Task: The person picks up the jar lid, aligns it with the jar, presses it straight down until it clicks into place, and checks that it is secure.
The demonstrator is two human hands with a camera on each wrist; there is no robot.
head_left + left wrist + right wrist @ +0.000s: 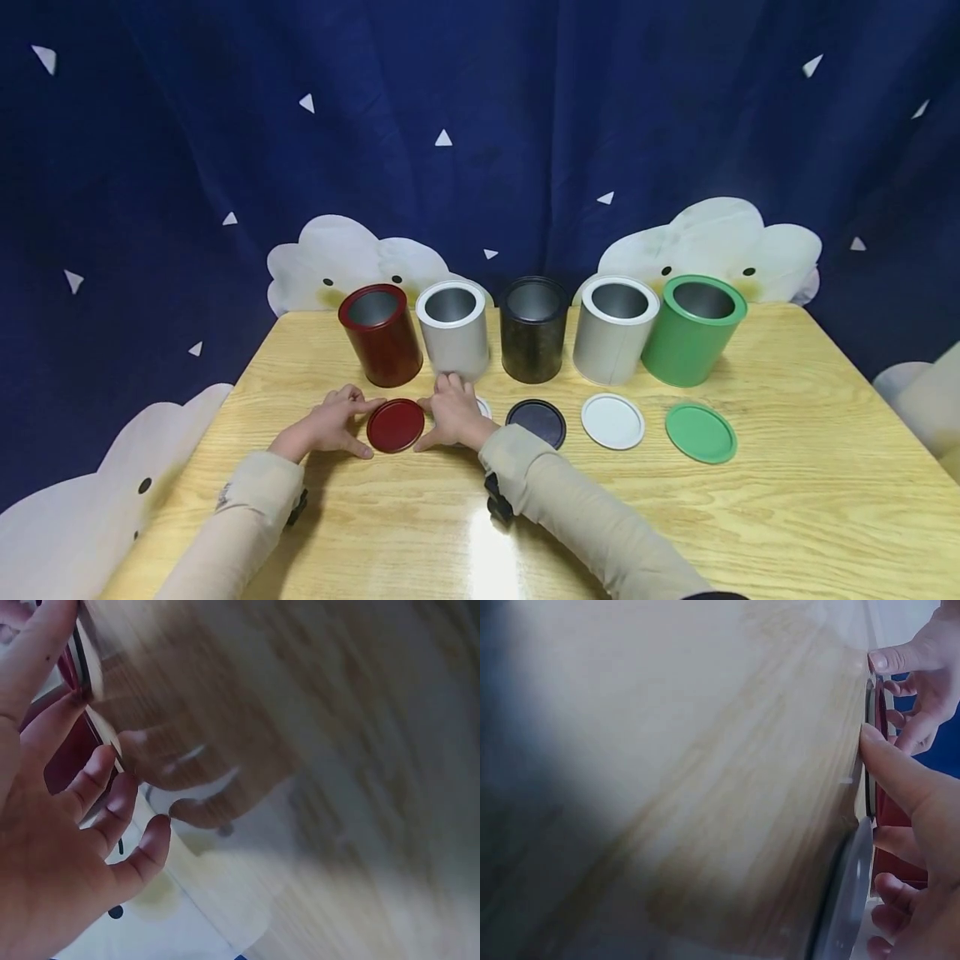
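Note:
A round dark-red lid (395, 425) lies flat on the table between my two hands. My left hand (335, 422) is at its left side, thumb and index finger spread, the index fingertip right at the lid's edge. From the other side my right hand (454, 413) reaches in, its thumb and index finger parted close to the lid's right edge. Beneath the right hand a white lid (485, 408) is mostly hidden. In the left wrist view, the left hand's other fingers (154, 844) are loosely bent over the tabletop. The red can (385, 342) stands open-topped behind the red lid.
A white can (457, 346), a black can (532, 342), another white can (611, 342) and a green can (686, 346) continue the row, open at the top. In front lie a black lid (537, 422), a white lid (612, 421) and a green lid (701, 432).

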